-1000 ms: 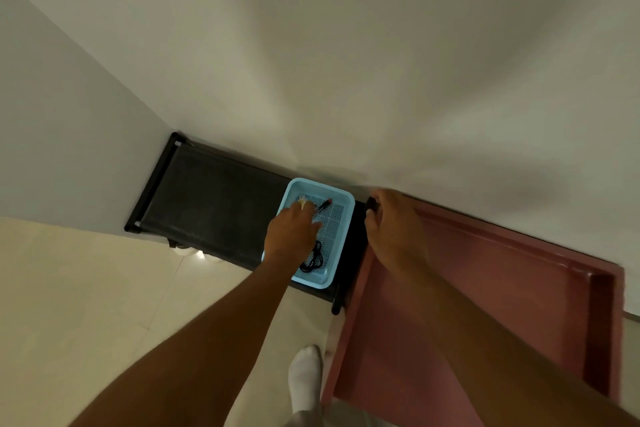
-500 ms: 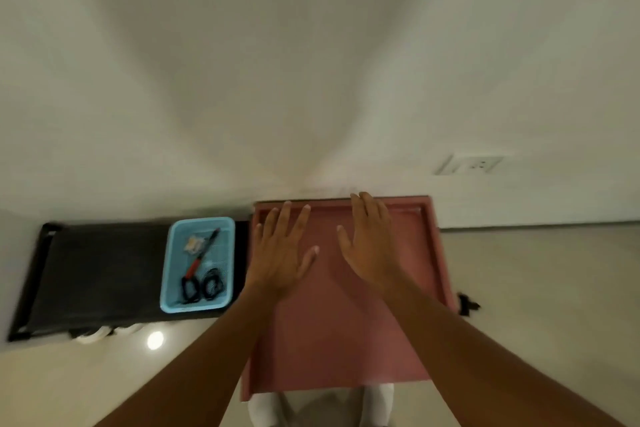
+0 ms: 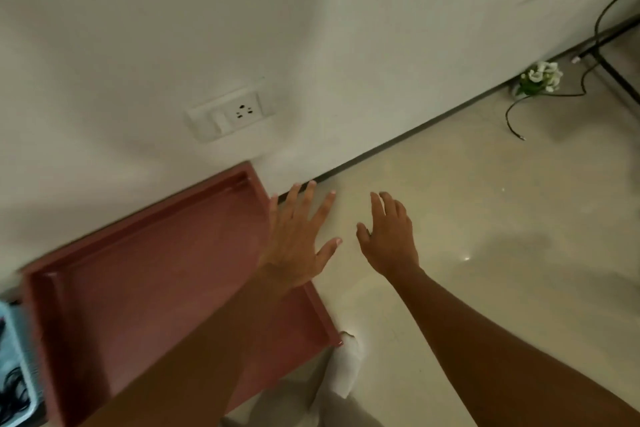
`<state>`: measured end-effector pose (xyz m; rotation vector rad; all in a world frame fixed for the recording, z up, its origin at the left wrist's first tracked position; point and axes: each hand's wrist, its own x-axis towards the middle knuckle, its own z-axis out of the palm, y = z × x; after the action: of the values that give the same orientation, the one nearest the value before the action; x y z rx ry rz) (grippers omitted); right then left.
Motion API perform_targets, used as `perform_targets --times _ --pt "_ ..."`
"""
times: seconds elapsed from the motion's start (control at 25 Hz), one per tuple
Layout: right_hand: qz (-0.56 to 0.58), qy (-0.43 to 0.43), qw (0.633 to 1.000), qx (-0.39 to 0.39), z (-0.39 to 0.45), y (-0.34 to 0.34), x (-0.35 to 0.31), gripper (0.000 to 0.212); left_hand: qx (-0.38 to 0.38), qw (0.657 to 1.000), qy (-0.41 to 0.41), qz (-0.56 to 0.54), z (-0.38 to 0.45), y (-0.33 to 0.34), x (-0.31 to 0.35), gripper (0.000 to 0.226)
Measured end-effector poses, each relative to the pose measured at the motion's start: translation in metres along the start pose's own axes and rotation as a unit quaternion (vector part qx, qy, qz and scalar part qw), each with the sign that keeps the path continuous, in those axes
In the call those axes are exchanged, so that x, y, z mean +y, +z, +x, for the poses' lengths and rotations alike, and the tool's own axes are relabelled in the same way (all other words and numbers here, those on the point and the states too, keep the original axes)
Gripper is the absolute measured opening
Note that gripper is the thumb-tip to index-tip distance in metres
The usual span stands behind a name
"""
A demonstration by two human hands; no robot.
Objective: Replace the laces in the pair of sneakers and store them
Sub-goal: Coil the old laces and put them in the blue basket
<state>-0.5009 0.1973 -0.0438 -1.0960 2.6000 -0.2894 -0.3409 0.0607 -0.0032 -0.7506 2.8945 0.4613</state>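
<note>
Left hand (image 3: 298, 243) spread, empty, over pink worktop (image 3: 138, 288) edge; right hand (image 3: 389, 236) loosely spread, empty, above floor (image 3: 485, 218).

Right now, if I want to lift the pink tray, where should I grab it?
Probably by its raised rim. The tray is flat and wide, so hook fingers over the near right edge beside the left hand, with the other hand on the opposite side. The far edge sits against the wall.
</note>
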Motion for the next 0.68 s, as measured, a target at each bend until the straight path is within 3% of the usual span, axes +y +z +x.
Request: perform_targets --times 0.36,0.68 --pt "0.026 0.067 0.992 -0.1 0.072 0.144 0.141 0.068 -0.048 0.991 0.068 0.109 0.152 0.114 0.021 0.088" --pt "0.031 0.144 0.973 -0.178 0.107 0.29 0.19 0.054 -0.116 0.982 0.078 0.13 0.197 0.181 0.021 0.09"
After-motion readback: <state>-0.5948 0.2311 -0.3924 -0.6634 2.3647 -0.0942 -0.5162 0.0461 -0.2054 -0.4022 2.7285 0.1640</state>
